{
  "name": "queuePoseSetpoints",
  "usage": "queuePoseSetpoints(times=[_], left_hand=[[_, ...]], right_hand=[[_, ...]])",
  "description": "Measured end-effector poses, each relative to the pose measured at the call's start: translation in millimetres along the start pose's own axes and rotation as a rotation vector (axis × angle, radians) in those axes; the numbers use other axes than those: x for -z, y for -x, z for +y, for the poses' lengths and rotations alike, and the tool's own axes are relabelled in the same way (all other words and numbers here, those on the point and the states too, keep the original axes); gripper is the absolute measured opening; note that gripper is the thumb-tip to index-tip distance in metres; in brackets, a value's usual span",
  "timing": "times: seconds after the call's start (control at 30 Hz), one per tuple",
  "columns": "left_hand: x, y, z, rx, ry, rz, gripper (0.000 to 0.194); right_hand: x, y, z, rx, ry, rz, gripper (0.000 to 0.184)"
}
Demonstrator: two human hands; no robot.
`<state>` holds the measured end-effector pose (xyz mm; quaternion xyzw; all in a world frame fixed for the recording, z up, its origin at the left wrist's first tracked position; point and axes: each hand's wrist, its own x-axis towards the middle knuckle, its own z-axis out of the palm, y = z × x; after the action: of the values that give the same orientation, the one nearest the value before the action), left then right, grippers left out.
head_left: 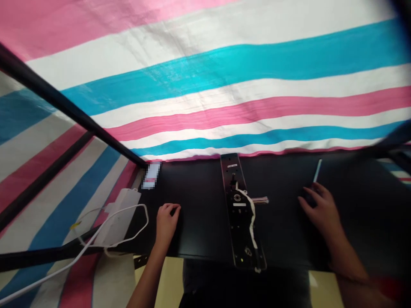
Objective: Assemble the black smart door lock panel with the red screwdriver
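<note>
A long black door-lock plate (239, 214) with a metal lever handle and a white cable along it lies lengthwise in the middle of a black table (199, 192). My left hand (167, 222) rests on the table left of the plate, fingers curled under, nothing visible in it. My right hand (319, 209) lies on the table right of the plate, fingers spread over the surface. Its fingertips are close to a thin screwdriver (317, 171) with a pale blue shaft, which lies just beyond them.
A white box (117, 218) with a white cable sits at the table's left edge. A small white pack (150, 175) lies at the far left corner. A pink, white and blue striped tarp (205, 85) hangs behind, with black frame bars (64, 102) on the left.
</note>
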<state>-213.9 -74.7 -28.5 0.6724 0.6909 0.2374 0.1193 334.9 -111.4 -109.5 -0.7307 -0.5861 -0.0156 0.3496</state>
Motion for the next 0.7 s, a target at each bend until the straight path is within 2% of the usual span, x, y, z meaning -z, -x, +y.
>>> queuePoseSetpoints(times=[0.07,0.13,0.23,0.3,0.4,0.5,0.6,0.7], left_hand=[[-1.3,-6,6,-0.019,0.038,0.067,0.024],[-6.3,-12,22,0.011,0.133,0.115,0.025],[-21.1,-25,66,0.126,0.385,0.096,0.028],[-34.2,-39,105,0.106,0.576,-0.004,0.029],[-55.2,-77,160,0.010,0.755,-0.043,0.026],[-75.2,-129,198,-0.108,0.802,-0.064,0.028],[-92.4,-177,220,-0.216,0.670,-0.117,0.025],[-104.4,-206,230,-0.270,0.609,-0.139,0.019]], right_hand=[[-1,5,-9,-0.017,0.014,0.009,0.043],[-3,8,-18,-0.035,0.039,0.010,0.040],[-6,7,-29,-0.053,0.066,0.011,0.038],[-6,5,-31,-0.060,0.082,0.007,0.037],[-6,2,-31,-0.068,0.079,-0.005,0.035],[-5,2,-30,-0.065,0.047,-0.003,0.033],[-6,1,-29,-0.060,0.027,0.007,0.032],[-5,0,-30,-0.062,0.020,0.024,0.030]])
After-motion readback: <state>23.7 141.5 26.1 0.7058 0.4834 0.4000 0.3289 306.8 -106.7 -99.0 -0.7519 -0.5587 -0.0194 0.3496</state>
